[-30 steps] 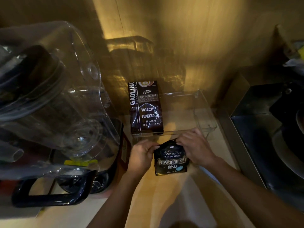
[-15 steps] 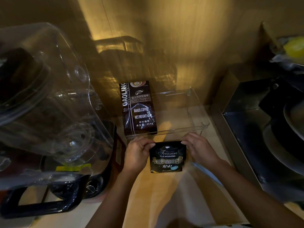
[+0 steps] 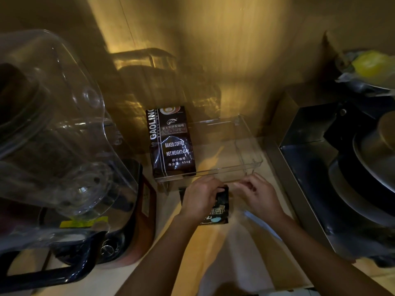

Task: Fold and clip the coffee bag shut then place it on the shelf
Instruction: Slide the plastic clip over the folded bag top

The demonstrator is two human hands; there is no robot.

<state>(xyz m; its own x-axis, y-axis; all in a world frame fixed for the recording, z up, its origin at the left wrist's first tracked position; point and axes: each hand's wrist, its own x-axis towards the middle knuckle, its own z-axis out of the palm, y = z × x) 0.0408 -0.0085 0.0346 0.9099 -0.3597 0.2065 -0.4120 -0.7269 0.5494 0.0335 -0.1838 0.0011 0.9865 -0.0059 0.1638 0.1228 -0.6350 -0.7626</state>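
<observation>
A small black coffee bag [image 3: 220,210] with pale print lies on the wooden counter in front of a clear plastic shelf tray [image 3: 248,165]. My left hand [image 3: 201,197] covers the bag's upper left part, its fingers closed over the bag's top. Just right of the bag, my right hand [image 3: 256,194] hovers off it with fingers curled; whether it holds something small is hidden. A tall dark GAOLIN coffee bag [image 3: 171,144] stands in the left part of the tray.
A large clear blender jar [image 3: 53,129] on a dark base fills the left side. A metal appliance [image 3: 342,178] with dark round parts stands on the right. A wooden wall rises behind the tray.
My left hand has slid right over the top of the small bag. My right hand has come off the bag's right edge and pulled slightly away.
</observation>
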